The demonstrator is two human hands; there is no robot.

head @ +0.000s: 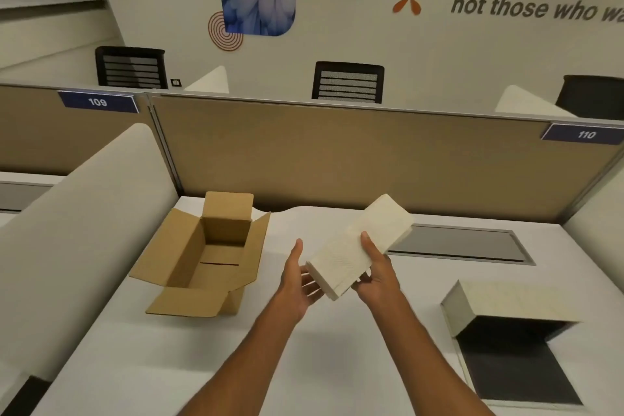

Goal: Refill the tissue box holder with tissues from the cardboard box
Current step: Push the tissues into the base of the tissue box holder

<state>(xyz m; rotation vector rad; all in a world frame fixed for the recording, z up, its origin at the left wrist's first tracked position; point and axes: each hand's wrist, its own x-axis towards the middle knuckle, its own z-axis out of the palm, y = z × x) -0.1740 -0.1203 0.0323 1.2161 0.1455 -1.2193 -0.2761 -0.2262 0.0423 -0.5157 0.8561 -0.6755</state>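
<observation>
A white stack of tissues (358,243) is held up above the white desk, tilted with its far end higher. My right hand (374,267) grips its near right side, thumb on top. My left hand (299,277) is at the stack's near left end, fingers spread and touching its underside. The brown cardboard box (202,257) lies open on the desk to the left, flaps spread, and looks empty inside. The tissue box holder (506,341) sits at the right, its cream lid raised and its dark inside showing.
A tan partition (337,152) with number tags 109 and 110 closes off the back of the desk. A grey cable cover (462,243) is set into the desk at the right. A cream side divider (84,230) rises on the left. Black chairs stand beyond the partition.
</observation>
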